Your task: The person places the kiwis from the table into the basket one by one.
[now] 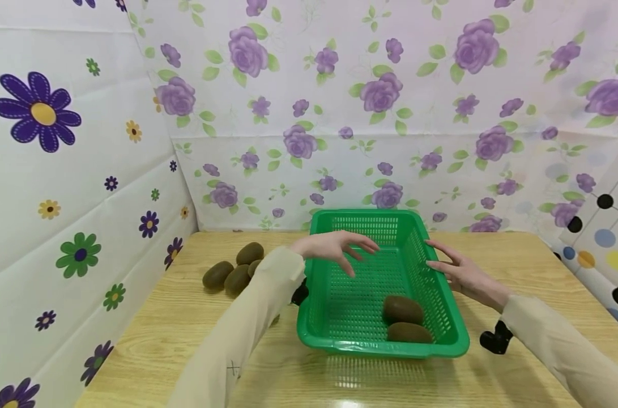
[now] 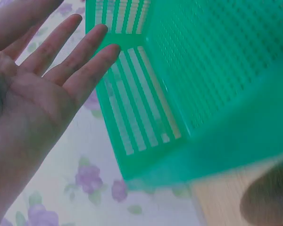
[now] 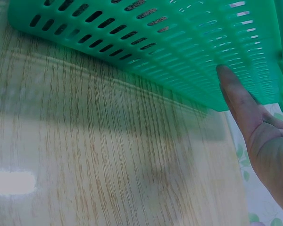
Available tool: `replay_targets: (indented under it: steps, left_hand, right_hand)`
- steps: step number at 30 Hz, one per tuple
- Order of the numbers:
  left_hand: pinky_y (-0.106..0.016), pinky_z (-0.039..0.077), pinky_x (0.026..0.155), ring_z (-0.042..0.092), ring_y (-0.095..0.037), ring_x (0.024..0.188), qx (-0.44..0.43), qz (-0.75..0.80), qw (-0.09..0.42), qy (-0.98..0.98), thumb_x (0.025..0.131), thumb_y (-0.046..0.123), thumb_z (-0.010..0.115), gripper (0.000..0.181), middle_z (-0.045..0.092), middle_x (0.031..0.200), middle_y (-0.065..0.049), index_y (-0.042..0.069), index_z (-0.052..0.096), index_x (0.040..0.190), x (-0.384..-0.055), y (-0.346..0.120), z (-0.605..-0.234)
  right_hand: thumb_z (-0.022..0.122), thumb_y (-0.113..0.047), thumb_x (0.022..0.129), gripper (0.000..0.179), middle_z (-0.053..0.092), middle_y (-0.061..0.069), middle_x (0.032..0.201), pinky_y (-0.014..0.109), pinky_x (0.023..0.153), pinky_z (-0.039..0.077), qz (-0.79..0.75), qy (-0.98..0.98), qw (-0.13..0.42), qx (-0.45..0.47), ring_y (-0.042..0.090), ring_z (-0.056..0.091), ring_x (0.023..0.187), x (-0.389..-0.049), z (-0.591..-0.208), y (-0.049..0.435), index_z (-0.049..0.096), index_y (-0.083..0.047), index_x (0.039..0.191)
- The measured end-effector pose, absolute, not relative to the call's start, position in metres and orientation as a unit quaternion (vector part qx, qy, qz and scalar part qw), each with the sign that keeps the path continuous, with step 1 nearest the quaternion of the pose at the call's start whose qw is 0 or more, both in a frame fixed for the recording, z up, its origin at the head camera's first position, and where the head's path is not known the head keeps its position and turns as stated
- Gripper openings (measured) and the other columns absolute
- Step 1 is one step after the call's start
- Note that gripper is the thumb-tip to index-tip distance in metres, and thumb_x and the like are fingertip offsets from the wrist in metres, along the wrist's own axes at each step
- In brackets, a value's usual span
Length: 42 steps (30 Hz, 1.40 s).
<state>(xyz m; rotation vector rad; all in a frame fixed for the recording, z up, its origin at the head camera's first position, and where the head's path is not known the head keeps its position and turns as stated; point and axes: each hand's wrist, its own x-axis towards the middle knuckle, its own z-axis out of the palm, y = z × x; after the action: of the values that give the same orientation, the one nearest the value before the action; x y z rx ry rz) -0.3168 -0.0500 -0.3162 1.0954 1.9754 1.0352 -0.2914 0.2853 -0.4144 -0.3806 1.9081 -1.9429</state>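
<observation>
A green plastic basket [image 1: 380, 347] with slotted walls stands on the table. Two brown oval kiwis, one [image 1: 403, 310] behind the other [image 1: 409, 332], lie in its front right corner. My left hand [image 1: 334, 246] hovers over the basket's left side, palm down, fingers spread and holding nothing. In the left wrist view its fingertips [image 2: 114, 51] overlap the far slotted wall. On the right, my right hand [image 1: 461, 275] touches the basket's side, two fingertips at the rim. The right wrist view shows a straight finger [image 3: 236, 87] against the outer wall.
Several more kiwis [image 1: 218, 276] lie in a group on the table left of the basket, partly hidden by my left sleeve [image 1: 237, 323]. The wooden table [image 1: 150, 345] meets flowered cloth walls [image 1: 288, 187] at the back and left.
</observation>
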Motion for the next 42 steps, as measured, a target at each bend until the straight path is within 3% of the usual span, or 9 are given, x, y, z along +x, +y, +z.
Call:
replay_targets:
  steps: [15, 21, 33, 40, 42]
  left_hand:
    - [-0.041, 0.042, 0.086, 0.037, -0.036, 0.119, 0.402, 0.429, 0.247, 0.77, 0.08, -0.008, 0.063, 0.062, 0.036, 0.135, -0.017, 0.001, 0.038, 0.135, -0.319, -0.144, -0.305]
    - [-0.041, 0.039, 0.09, 0.035, -0.031, 0.121, 0.368, 0.412, 0.2, 0.809, 0.08, -0.005, 0.064, 0.062, 0.036, 0.137, -0.013, 0.006, 0.039, 0.136, -0.315, -0.186, -0.307]
    - [-0.055, 0.031, 0.091, 0.034, -0.036, 0.119, 0.309, 0.369, 0.105, 0.87, 0.078, 0.004, 0.07, 0.059, 0.039, 0.134, -0.016, 0.003, 0.045, 0.131, -0.304, -0.254, -0.331]
    - [-0.06, 0.03, 0.089, 0.028, -0.044, 0.121, 0.281, 0.367, 0.1, 0.881, 0.076, 0.003, 0.071, 0.061, 0.033, 0.136, -0.02, 0.002, 0.045, 0.131, -0.299, -0.284, -0.342]
    - [-0.059, 0.031, 0.088, 0.026, -0.046, 0.12, 0.266, 0.361, 0.099, 0.889, 0.075, 0.002, 0.071, 0.062, 0.033, 0.136, -0.022, 0.002, 0.044, 0.131, -0.296, -0.293, -0.347]
  right_hand:
    - [0.048, -0.016, 0.096, 0.066, 0.021, -0.003, 0.053, 0.037, 0.052, 0.017, -0.691, 0.682, 0.197, -0.137, 0.017, 0.015, 0.047, -0.291, -0.414, 0.286, 0.007, -0.02, 0.147]
    - [0.046, -0.015, 0.096, 0.065, 0.02, -0.002, 0.054, 0.036, 0.052, 0.017, -0.695, 0.677, 0.199, -0.136, 0.016, 0.015, 0.048, -0.291, -0.415, 0.286, 0.006, -0.02, 0.147]
    - [0.048, -0.016, 0.096, 0.066, 0.024, -0.004, 0.056, 0.038, 0.054, 0.017, -0.691, 0.682, 0.201, -0.132, 0.017, 0.016, 0.05, -0.292, -0.414, 0.285, 0.007, -0.021, 0.147]
    - [0.047, -0.015, 0.096, 0.066, 0.026, -0.004, 0.054, 0.03, 0.05, 0.034, -0.694, 0.678, 0.202, -0.133, 0.017, 0.018, 0.048, -0.291, -0.414, 0.285, 0.006, -0.021, 0.147]
    - [0.047, -0.015, 0.096, 0.066, 0.026, -0.004, 0.053, 0.03, 0.049, 0.031, -0.694, 0.678, 0.202, -0.134, 0.017, 0.017, 0.048, -0.291, -0.413, 0.284, 0.006, -0.021, 0.147]
